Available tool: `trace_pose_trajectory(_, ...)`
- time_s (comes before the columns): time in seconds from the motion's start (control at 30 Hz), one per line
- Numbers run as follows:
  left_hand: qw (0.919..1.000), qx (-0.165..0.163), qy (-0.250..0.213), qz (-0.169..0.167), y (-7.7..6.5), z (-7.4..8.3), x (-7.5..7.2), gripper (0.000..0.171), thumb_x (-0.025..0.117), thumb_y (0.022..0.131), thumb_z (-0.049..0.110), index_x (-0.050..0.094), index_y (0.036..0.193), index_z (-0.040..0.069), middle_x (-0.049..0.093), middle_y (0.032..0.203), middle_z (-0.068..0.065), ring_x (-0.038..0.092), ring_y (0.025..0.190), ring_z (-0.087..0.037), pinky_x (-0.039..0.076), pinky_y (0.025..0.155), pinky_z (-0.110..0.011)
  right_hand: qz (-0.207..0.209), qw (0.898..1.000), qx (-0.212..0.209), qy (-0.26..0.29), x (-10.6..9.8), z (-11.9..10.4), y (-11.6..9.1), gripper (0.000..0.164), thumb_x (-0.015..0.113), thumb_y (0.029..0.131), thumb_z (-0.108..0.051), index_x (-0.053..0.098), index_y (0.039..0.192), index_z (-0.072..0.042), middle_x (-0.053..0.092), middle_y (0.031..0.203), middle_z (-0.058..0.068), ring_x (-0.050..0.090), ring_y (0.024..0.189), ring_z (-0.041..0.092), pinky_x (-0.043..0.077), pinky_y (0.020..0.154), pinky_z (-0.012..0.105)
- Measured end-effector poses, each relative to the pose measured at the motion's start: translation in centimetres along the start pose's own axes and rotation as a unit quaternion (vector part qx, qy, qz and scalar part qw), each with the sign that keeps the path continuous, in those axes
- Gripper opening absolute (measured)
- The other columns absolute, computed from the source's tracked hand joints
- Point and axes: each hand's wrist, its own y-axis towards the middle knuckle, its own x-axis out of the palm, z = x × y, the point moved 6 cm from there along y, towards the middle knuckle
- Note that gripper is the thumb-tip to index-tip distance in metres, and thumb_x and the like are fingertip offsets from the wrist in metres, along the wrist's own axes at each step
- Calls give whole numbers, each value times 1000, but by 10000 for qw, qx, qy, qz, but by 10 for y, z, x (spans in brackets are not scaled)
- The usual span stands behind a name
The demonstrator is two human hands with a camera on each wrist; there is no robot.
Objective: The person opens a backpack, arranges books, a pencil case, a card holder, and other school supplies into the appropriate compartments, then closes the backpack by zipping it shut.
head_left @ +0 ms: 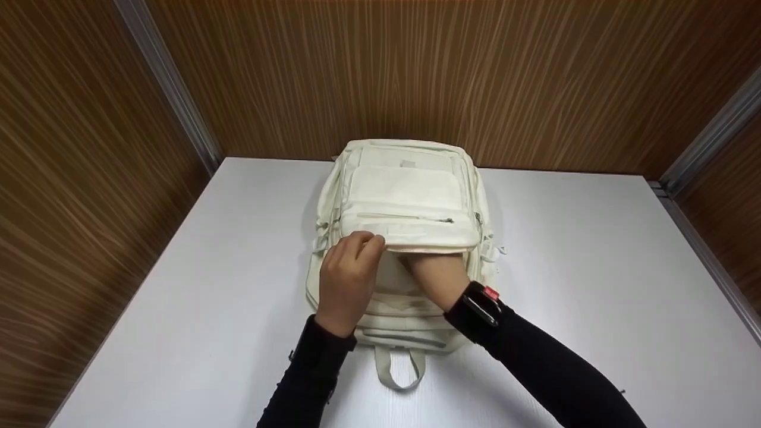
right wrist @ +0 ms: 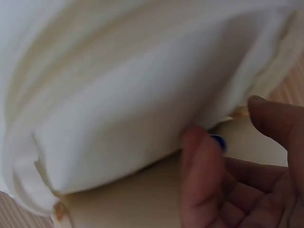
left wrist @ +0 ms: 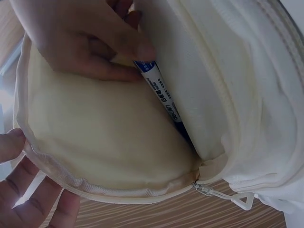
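A cream backpack [head_left: 407,187] lies on the white table, its front pocket unzipped. My left hand [head_left: 351,270] pinches the edge of the pocket flap [head_left: 428,238], thumb on one side and fingers on the other in the left wrist view. My right hand [left wrist: 90,40] is inside the pocket, hidden past the wrist in the head view. A whiteboard marker [left wrist: 161,92], white with blue ends, lies in the pocket's fold. My right fingertips are at its upper end; in the right wrist view, thumb and index finger stand apart beside the marker's blue end [right wrist: 219,142].
A zipper pull [left wrist: 242,200] hangs at the corner of the pocket opening. The backpack's top loop [head_left: 399,374] points toward me. Wood-grain panels [head_left: 416,77] enclose the white table [head_left: 226,255] at the back and both sides.
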Motion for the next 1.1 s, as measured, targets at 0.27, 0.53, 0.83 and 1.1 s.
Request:
trace_pose_trajectory(0.27,9979,-82,-40,-638,-2,0,2,9,71,88,20,66,89,13,62,81,-1,64,71,-17,53,61,-30,1043,9787,-1589,-773,-43,-31,-64,14,76,77,-17,64,79,-9,57,64,-1,54,52,16,43,42,29)
trace_pose_trajectory(0.53,9669,30,337,-2529,-19,-4,26,12,80,76,20,69,78,16,64,72,2,60,62,-19,47,53,-30,1887,9664,-1741,-125,-41,-25,-74,9,72,77,-10,63,76,-11,62,80,1,56,66,17,49,56,27)
trace_pose_trajectory(0.83,9373,-108,219,-3476,-37,-12,48,7,75,79,19,69,76,16,64,73,1,60,66,-20,47,55,-31,-482,9887,-1350,-445,13,-19,-89,67,77,73,-52,64,127,-14,59,135,13,52,126,42,44,104,51)
trace_pose_trajectory(1.1,9591,-613,3,-2763,-31,-36,41,33,74,86,22,66,116,11,63,120,-11,59,113,-31,51,94,-41,-1066,9869,-1147,-387,19,-19,-90,75,75,74,-57,59,134,-16,56,141,9,45,135,41,40,108,53)
